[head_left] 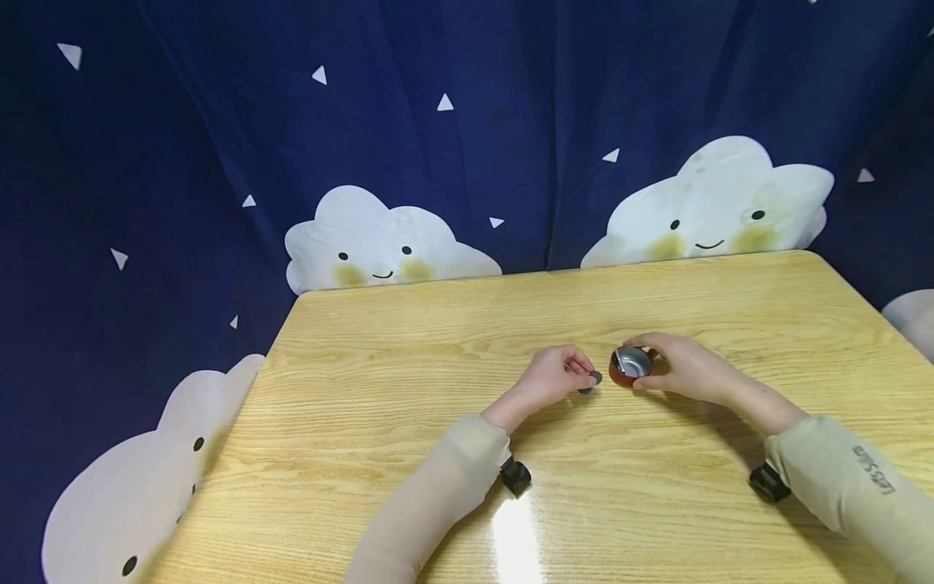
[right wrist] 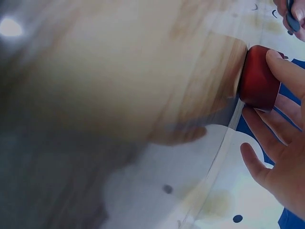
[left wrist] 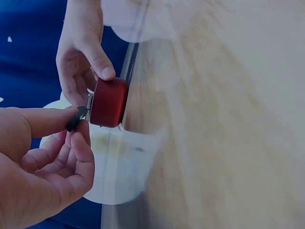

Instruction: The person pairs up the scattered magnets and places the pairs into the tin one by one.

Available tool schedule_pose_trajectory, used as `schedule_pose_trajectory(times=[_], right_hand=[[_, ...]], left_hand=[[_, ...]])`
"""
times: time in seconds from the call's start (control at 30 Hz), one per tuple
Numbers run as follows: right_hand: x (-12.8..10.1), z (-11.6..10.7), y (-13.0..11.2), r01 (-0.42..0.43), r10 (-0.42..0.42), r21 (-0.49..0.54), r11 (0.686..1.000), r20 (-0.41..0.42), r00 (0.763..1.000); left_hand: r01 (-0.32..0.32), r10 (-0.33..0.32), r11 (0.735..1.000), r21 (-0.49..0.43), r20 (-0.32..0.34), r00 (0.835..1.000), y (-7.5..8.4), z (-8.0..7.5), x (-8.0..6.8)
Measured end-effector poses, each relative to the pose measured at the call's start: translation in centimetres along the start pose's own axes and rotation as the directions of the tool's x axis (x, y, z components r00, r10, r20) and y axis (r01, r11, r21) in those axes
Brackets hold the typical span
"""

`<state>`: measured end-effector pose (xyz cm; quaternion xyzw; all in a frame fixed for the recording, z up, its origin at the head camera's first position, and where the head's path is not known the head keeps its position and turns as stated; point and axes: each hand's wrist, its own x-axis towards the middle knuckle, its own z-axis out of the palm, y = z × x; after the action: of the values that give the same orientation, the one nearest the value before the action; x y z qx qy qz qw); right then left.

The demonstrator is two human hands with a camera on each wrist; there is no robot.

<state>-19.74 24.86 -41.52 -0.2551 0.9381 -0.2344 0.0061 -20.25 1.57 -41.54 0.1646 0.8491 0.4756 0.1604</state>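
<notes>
Left hand (left wrist: 35, 167): thumb and forefinger pinch a small dark disc (left wrist: 76, 118) by its edge, the other fingers curled loosely beneath it. The disc is held just beside the open mouth of a small red cup (left wrist: 109, 102), close to its rim; whether it touches the rim cannot be told. Right hand (head_left: 682, 367): thumb on one side of the cup's wall, fingers round the other, a light grip with the remaining fingers relaxed and spread, as the right wrist view shows. The cup is red outside, shiny metal inside, and sits on the table tilted so that its mouth faces toward the left hand and up. In the head view both hands meet near the middle of the wooden table (head_left: 409, 341), the cup between them, the disc at the left fingertips. Both forearms are in pale beige sleeves (head_left: 438, 495), each with a small black device at the wrist. Glare patch on the tabletop near the left forearm. Behind and around the table hangs a dark blue curtain (head_left: 182, 146) printed with smiling white clouds and small white triangles.
</notes>
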Motion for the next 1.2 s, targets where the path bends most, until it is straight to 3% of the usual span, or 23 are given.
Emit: schedule_pose_trajectory(times=[0.3, 0.53, 0.73, 1.2], right_hand=[[-0.1, 0.0, 0.1, 0.02, -0.02, -0.015, 1.0, -0.006, 1.0], [0.1, 0.1, 0.1, 0.027, -0.028, -0.029, 0.999, -0.008, 1.0], [0.2, 0.0, 0.0, 0.038, -0.038, -0.029, 0.999, -0.003, 0.999], [0.3, 0.1, 0.0, 0.042, -0.042, -0.014, 0.999, -0.006, 0.999]], left_hand=[[0.016, -0.02, 0.999, -0.049, -0.081, 0.996, 1.5, 0.8, 1.0], [0.077, -0.09, 0.994, -0.08, -0.175, 0.981, 2.1, 1.8, 1.8], [0.109, -0.127, 0.989, -0.096, -0.201, 0.971, 2.7, 2.1, 2.2], [0.107, -0.148, 0.981, -0.159, -0.274, 0.95, 3.7, 3.1, 2.9]])
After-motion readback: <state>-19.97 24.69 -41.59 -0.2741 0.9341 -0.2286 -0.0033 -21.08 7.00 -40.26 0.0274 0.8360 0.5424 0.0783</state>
